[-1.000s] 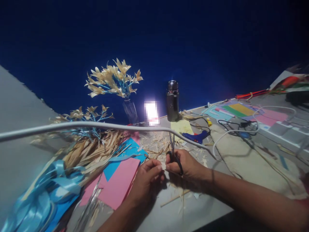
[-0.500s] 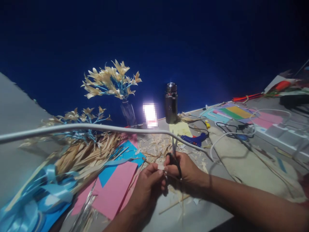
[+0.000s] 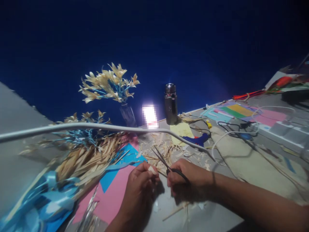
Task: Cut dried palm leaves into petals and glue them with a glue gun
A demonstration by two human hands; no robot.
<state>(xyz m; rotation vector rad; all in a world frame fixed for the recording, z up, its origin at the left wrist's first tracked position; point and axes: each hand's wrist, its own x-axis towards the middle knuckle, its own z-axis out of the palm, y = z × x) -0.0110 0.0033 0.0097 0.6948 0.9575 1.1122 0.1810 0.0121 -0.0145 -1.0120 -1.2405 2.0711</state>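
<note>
My right hand grips a pair of black-handled scissors, whose blades point up and to the left over the table. My left hand is closed in a pinch on a small pale strip of dried leaf, held just left of the scissor blades. Pale leaf cuttings lie scattered on the grey table right beyond both hands. Pink paper and blue paper lie under and left of my left hand.
A white cable crosses the view above the table. Dried leaves, blue ribbon, a vase of paper flowers, a metal flask, a blue glue gun, coloured sheets and cloth surround the hands.
The scissors have tilted from pointing straight up to leaning left. Both hands have dropped slightly toward me, and my left hand still pinches the strip.
</note>
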